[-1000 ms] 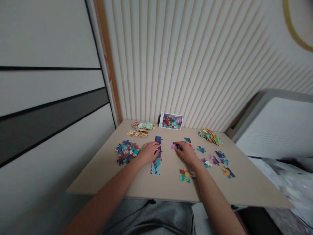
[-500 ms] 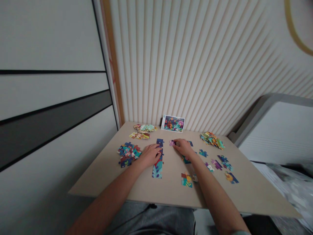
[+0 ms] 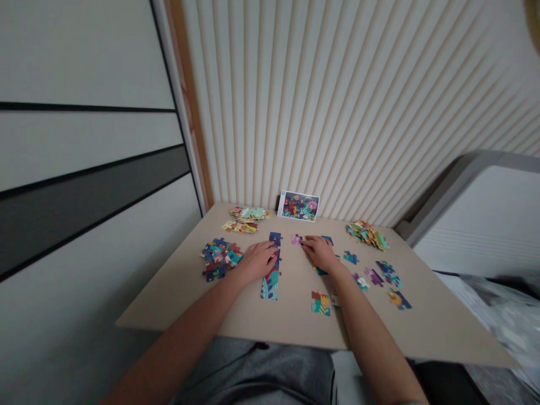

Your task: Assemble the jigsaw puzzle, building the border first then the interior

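Note:
My left hand (image 3: 258,260) lies flat, fingers outstretched, over the left side of a joined vertical strip of jigsaw pieces (image 3: 270,286) in dark blue, red and teal. A small purple jigsaw piece (image 3: 296,239) rests on the table, right of the strip's top and apart from it. My right hand (image 3: 319,252) is just right of that piece, fingers spread, the fingertips at or near its right edge. Under and behind this hand are blue and teal pieces (image 3: 327,240), partly hidden. A small joined cluster with a yellow pattern (image 3: 320,304) sits left of my right forearm.
A picture card (image 3: 298,206) leans at the table's back. Jigsaw piles lie at the left (image 3: 220,257), back left (image 3: 248,214) and back right (image 3: 367,234). Loose pieces (image 3: 373,277) are scattered at the right. A ribbed wall (image 3: 253,112) borders the table (image 3: 236,320).
My right hand has drawn slightly right from the purple piece, its fingers loosening, and more of the piece shows. My left hand stays on the strip. The camera view has tipped slightly down.

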`<state>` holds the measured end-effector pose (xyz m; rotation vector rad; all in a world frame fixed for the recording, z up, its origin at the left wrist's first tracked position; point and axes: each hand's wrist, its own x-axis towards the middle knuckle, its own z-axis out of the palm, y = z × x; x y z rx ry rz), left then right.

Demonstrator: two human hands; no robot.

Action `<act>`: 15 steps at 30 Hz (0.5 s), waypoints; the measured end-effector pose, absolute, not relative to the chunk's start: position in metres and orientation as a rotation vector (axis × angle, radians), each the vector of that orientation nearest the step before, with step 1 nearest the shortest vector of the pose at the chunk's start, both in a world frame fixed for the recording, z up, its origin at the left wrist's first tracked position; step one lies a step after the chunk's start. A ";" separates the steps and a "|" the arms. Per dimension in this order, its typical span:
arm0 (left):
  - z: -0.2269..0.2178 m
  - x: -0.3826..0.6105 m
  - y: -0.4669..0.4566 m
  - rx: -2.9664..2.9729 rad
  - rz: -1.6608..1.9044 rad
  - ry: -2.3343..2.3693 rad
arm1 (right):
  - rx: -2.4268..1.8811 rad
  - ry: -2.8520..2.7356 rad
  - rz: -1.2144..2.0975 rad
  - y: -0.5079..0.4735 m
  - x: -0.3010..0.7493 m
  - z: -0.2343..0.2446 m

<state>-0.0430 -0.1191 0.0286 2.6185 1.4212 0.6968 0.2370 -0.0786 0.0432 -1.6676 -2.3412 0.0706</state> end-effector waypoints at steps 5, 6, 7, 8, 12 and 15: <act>0.028 -0.044 -0.118 2.634 0.666 1.418 | -1.703 -2.341 0.088 -0.081 0.238 0.042; 0.028 -0.044 -0.117 2.638 0.658 1.418 | -1.707 -2.340 0.098 -0.082 0.238 0.042; 0.028 -0.044 -0.117 2.641 0.654 1.418 | -1.700 -2.338 0.110 -0.083 0.239 0.043; 0.028 -0.044 -0.117 2.642 0.653 1.418 | -1.684 -2.331 0.124 -0.083 0.239 0.043; 0.027 -0.045 -0.117 2.630 0.670 1.409 | -1.611 -2.158 0.164 -0.081 0.251 0.049; 0.028 -0.045 -0.117 2.621 0.681 1.402 | -1.593 -1.890 0.196 -0.075 0.269 0.053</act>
